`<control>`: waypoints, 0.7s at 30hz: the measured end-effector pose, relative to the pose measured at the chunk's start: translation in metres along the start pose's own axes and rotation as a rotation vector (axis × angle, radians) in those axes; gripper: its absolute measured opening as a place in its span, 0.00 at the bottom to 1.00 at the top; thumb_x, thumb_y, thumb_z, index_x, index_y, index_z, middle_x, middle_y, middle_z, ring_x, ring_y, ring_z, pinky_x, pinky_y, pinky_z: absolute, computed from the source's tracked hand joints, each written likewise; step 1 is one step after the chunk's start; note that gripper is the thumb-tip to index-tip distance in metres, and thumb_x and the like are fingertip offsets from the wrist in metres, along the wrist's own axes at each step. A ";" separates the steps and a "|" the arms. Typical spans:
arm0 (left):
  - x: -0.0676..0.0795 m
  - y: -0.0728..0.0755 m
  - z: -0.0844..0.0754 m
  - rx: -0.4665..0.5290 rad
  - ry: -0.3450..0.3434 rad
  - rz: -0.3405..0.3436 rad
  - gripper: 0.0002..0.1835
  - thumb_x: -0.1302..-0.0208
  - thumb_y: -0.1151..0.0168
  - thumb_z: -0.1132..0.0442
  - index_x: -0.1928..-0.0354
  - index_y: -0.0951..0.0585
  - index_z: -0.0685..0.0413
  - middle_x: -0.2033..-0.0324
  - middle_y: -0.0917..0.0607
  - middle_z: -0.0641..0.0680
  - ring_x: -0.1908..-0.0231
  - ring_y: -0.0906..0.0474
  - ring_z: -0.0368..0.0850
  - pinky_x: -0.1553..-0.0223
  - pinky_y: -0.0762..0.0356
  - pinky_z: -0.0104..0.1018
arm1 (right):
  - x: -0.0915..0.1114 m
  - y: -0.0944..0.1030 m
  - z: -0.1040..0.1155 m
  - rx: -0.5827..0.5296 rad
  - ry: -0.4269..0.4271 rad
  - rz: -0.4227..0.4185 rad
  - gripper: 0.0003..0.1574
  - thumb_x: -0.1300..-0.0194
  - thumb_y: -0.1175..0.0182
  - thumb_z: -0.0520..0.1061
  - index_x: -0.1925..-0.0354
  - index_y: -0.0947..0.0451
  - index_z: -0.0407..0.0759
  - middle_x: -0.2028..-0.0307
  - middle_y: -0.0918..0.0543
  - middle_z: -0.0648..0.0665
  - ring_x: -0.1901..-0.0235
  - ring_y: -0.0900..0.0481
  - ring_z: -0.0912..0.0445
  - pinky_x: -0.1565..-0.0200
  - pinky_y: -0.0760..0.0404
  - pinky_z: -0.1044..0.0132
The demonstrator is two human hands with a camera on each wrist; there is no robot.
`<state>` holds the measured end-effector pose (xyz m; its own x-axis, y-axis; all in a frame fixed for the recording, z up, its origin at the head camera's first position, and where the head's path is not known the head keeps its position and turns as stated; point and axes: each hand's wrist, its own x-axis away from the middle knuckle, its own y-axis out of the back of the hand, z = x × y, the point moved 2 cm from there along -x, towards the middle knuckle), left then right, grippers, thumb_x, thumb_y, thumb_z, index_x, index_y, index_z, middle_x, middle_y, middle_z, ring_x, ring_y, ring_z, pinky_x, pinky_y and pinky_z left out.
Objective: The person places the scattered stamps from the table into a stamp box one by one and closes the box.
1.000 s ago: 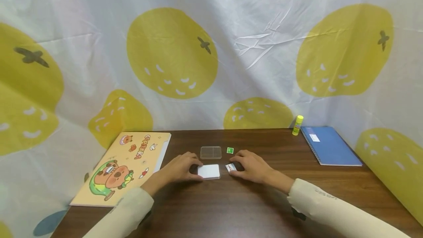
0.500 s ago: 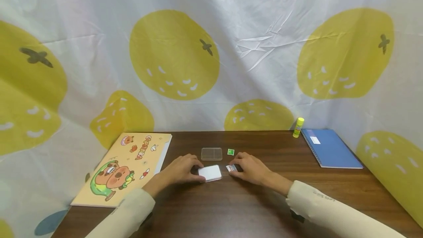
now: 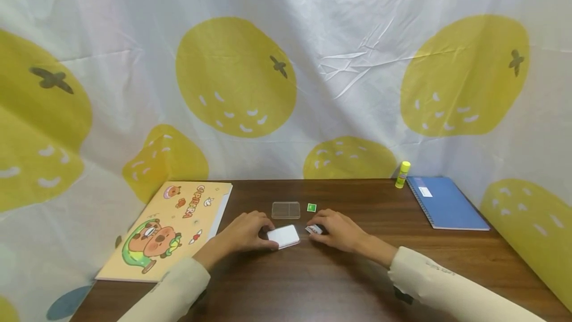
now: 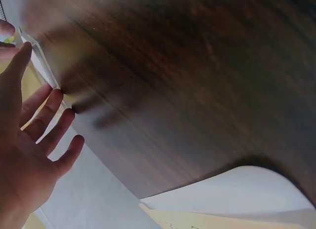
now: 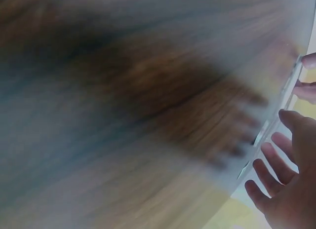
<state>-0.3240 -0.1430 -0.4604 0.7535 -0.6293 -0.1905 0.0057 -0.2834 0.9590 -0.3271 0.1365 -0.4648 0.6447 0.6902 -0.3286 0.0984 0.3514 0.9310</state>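
The left arm [image 3: 172, 284] slants in from the near left, the right arm [image 3: 447, 280] from the near right, pale sleeves [image 3: 192, 268] ending short of the wrists. The left hand [image 3: 248, 231] and right hand [image 3: 339, 231] face each other, apart. Each pinches, thumb nearer and index farther; the other fingers [image 4: 48, 110] spread loosely curved.

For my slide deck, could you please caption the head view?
Left hand gripping a white block, right hand holding a small card, near a clear case and a green square.
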 end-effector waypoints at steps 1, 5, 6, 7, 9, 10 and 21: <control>0.000 0.000 0.000 -0.001 -0.002 -0.002 0.25 0.44 0.24 0.37 0.57 0.11 0.49 0.64 0.16 0.44 0.62 0.24 0.39 0.59 0.21 0.38 | -0.001 0.000 0.001 -0.004 0.003 -0.007 0.19 0.33 0.29 0.51 0.48 0.13 0.44 0.52 0.14 0.45 0.52 0.17 0.51 0.52 0.16 0.55; 0.000 -0.001 0.000 0.003 -0.009 -0.008 0.24 0.44 0.23 0.38 0.57 0.11 0.49 0.65 0.16 0.45 0.63 0.23 0.40 0.59 0.21 0.38 | -0.006 -0.004 0.006 -0.012 -0.002 -0.024 0.19 0.34 0.28 0.54 0.49 0.12 0.46 0.53 0.13 0.48 0.53 0.17 0.53 0.55 0.16 0.58; 0.000 -0.001 0.000 0.003 -0.010 -0.006 0.24 0.44 0.24 0.38 0.57 0.11 0.49 0.65 0.16 0.45 0.63 0.23 0.39 0.60 0.21 0.37 | -0.007 -0.005 0.008 -0.012 -0.004 -0.022 0.19 0.35 0.27 0.54 0.50 0.12 0.46 0.53 0.13 0.48 0.54 0.17 0.54 0.56 0.16 0.59; 0.000 -0.001 0.000 0.003 -0.012 -0.005 0.24 0.44 0.24 0.38 0.57 0.11 0.49 0.65 0.16 0.45 0.63 0.23 0.39 0.60 0.22 0.37 | -0.008 -0.006 0.009 -0.010 -0.005 -0.017 0.19 0.35 0.27 0.55 0.51 0.12 0.47 0.54 0.13 0.49 0.55 0.17 0.55 0.57 0.17 0.60; 0.001 -0.002 -0.001 0.004 -0.012 -0.005 0.24 0.44 0.24 0.38 0.57 0.10 0.49 0.66 0.16 0.44 0.64 0.24 0.39 0.61 0.22 0.36 | -0.010 -0.009 0.013 -0.006 0.003 -0.012 0.18 0.36 0.26 0.56 0.53 0.11 0.48 0.56 0.13 0.50 0.58 0.17 0.57 0.59 0.17 0.61; 0.001 -0.002 -0.001 0.002 -0.011 -0.003 0.24 0.44 0.24 0.38 0.57 0.10 0.49 0.65 0.16 0.44 0.64 0.24 0.39 0.61 0.22 0.36 | -0.011 -0.010 0.015 -0.002 0.010 -0.010 0.18 0.37 0.26 0.56 0.54 0.10 0.48 0.57 0.13 0.50 0.59 0.18 0.57 0.60 0.17 0.62; 0.003 -0.001 -0.001 0.038 0.012 0.013 0.22 0.39 0.27 0.39 0.56 0.10 0.48 0.63 0.16 0.43 0.61 0.23 0.39 0.57 0.21 0.37 | -0.015 -0.015 0.019 0.061 -0.057 -0.050 0.10 0.39 0.24 0.53 0.61 0.10 0.51 0.61 0.13 0.53 0.59 0.16 0.56 0.58 0.16 0.59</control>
<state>-0.3209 -0.1443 -0.4618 0.7613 -0.6242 -0.1756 -0.0288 -0.3031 0.9525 -0.3236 0.1087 -0.4711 0.6801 0.6346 -0.3671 0.1767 0.3441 0.9221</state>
